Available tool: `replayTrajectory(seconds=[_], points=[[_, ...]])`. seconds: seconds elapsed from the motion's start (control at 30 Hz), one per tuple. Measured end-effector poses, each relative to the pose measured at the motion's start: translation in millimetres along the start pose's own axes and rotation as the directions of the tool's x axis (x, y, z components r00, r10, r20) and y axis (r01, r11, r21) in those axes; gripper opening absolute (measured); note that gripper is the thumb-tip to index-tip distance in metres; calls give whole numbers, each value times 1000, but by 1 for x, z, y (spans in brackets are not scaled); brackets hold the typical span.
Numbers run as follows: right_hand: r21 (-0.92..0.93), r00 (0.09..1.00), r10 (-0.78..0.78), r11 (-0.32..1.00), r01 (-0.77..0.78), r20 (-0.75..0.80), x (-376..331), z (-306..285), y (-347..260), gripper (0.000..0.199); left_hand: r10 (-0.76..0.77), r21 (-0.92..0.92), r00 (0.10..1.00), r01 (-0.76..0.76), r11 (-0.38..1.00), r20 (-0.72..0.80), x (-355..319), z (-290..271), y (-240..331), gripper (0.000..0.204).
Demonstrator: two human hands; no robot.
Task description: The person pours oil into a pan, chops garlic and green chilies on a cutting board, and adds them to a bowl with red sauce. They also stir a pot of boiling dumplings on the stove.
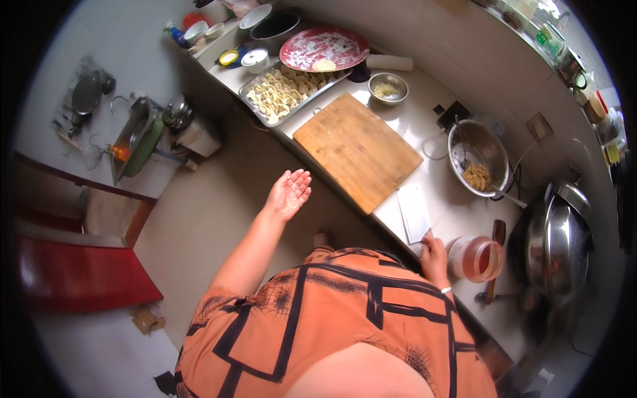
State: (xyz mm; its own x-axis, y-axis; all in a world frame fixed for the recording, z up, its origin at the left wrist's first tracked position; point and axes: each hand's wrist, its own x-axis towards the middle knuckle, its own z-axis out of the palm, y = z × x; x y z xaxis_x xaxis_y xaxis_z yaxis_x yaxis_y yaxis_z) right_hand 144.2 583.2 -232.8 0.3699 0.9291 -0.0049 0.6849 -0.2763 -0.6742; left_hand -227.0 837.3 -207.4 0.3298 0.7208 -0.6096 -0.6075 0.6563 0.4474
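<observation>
Paper lies flat on the desk, long axis running away from the right hand, whose fingertips press its near edge; left hand spread, palm up, empty.

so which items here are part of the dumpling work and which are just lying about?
In use:
left hand, open, over the floor
right hand on the counter edge
cutting board
tray of dumplings
bowl of filling

Lying about:
red plate
wok
plastic jug
</observation>
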Motion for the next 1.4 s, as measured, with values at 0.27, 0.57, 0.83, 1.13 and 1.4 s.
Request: replayTrajectory(seconds=[0.27, 0.57, 0.83, 1.13, 1.4], points=[[-467, 998, 63, 882, -66, -23, 18, 21, -11, 39, -12, 119, 999, 16, 993, -32, 41, -22, 35, 34], [-502, 941, 276, 796, -338, -196, 26, 43, 9, 48, -27, 190, 1000, 26, 981, 4, 104, -41, 103, 38], [-478, 924, 162, 817, -322, -346, 38, 63, -37, 48, 258, 784, 951, -288, 550, 169, 177, -15, 99, 59], [-142, 994, -30, 989, 44, 101, 85, 97, -122, 37, 379, 963, 889, -203, -176, 257, 211, -8, 78, 59], [-135, 999, 20, 991, -15, 35, 86, 96, -104, 26, 372, 956, 881, -267, -123, 294, 172, -21, 61, 58]])
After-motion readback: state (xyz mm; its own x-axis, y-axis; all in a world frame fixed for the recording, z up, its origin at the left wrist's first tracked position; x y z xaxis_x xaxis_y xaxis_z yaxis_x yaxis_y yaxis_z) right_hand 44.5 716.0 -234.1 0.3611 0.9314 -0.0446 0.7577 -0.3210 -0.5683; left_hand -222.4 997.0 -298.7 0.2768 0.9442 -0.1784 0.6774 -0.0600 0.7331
